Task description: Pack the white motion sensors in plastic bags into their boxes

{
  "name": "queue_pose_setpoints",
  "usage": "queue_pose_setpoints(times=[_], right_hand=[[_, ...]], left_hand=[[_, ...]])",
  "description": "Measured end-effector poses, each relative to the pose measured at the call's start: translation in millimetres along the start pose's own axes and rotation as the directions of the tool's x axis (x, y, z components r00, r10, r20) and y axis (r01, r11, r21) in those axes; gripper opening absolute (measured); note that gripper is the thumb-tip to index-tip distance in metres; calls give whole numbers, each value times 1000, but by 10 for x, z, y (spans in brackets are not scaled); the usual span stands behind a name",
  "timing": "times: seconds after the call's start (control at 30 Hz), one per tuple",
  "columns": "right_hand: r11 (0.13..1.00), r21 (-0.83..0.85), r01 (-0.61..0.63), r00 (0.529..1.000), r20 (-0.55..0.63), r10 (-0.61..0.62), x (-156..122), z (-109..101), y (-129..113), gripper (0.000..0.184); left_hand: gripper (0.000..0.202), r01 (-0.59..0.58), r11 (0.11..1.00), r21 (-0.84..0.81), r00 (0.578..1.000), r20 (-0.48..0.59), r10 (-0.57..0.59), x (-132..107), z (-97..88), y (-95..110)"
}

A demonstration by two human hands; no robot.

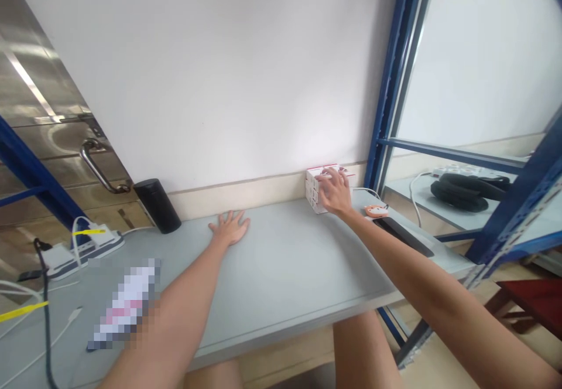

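My left hand [229,228] lies flat on the grey table [272,260], palm down with its fingers spread, and holds nothing. At the back right of the table, against the wall, stands a stack of small white boxes [312,193] with red edges. My right hand [336,193] is on this stack, its bent fingers gripping a white box near the top. The hand covers part of the boxes, so where the fingertips press is partly hidden. Just right of the stack lie a small orange-and-white item [376,211] and a long dark flat object [403,235].
A black cylinder [158,206] stands at the back left. Power strips [83,255] with cables lie at the left, near a blurred-out flat item [127,304]. Blue metal posts [389,78] frame the table. A red stool [533,301] is at the lower right.
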State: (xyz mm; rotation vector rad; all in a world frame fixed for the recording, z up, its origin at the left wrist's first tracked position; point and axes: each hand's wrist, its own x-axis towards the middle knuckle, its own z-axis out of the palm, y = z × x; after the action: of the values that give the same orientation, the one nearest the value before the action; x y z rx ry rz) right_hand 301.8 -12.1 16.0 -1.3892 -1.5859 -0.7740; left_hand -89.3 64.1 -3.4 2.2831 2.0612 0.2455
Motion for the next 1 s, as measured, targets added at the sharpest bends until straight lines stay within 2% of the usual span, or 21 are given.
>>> queue_pose_setpoints(times=[0.1, 0.2, 0.27, 0.37, 0.43, 0.5, 0.53, 0.6, 0.63, 0.7, 0.73, 0.77, 0.8, 0.83, 0.9, 0.97, 1.0], right_hand=[[999, -24, 33, 997, 70, -31, -18, 0, -108, 42], [998, 12, 54, 997, 58, -55, -26, 22, -121, 49], [998, 44, 50, 998, 45, -52, -22, 27, -130, 46], [993, 118, 29, 998, 43, -34, -29, 27, -266, 45], [976, 215, 42, 997, 53, -55, -60, 40, -492, 48], [919, 384, 93, 992, 45, -119, -116, 76, -826, 52], [881, 467, 82, 993, 39, -112, -152, 100, -1019, 52], [783, 622, -27, 997, 72, -22, -232, 153, -1410, 50], [720, 684, -117, 993, 102, 64, -273, 177, -1583, 47], [563, 783, -264, 964, 191, 186, -348, 212, -1830, 41], [476, 821, -316, 943, 218, 251, -380, 221, -1888, 36], [409, 839, -360, 922, 253, 292, -407, 224, -1900, 33], [369, 843, -391, 907, 284, 312, -426, 221, -1871, 32], [361, 837, -411, 900, 310, 307, -438, 213, -1810, 32], [414, 806, -422, 906, 367, 210, -436, 180, -1640, 35], [458, 804, -379, 922, 372, 111, -403, 134, -1490, 45], [472, 806, -357, 929, 361, 86, -381, 110, -1443, 54]], left_hand=[[63, -24, 999, -21, 996, -90, 22, -43, 1, 3], [50, -72, 996, -44, 972, -226, 61, -109, -19, 9], [46, -108, 992, -64, 948, -308, 83, -167, -47, 20], [40, -167, 981, -103, 921, -371, 117, -267, -85, 46], [36, -206, 970, -132, 912, -386, 141, -328, -92, 55], [31, -233, 958, -164, 907, -392, 154, -376, -85, 46], [30, -244, 953, -180, 906, -392, 158, -394, -80, 35], [30, -266, 943, -203, 906, -386, 172, -423, -71, 9], [33, -290, 926, -241, 905, -385, 183, -434, -70, 2], [49, -365, 830, -421, 901, -383, 202, -457, -76, 21], [60, -401, 724, -561, 902, -381, 204, -470, -84, 52], [69, -420, 577, -701, 905, -367, 213, -484, -97, 100], [74, -411, 440, -798, 911, -349, 218, -500, -112, 162], [75, -375, 336, -864, 922, -313, 226, -518, -130, 234], [72, -320, 188, -928, 934, -276, 228, -567, -168, 382], [68, -399, 145, -905, 906, -365, 214, -630, -192, 501], [64, -460, 189, -868, 883, -423, 205, -664, -194, 540]])
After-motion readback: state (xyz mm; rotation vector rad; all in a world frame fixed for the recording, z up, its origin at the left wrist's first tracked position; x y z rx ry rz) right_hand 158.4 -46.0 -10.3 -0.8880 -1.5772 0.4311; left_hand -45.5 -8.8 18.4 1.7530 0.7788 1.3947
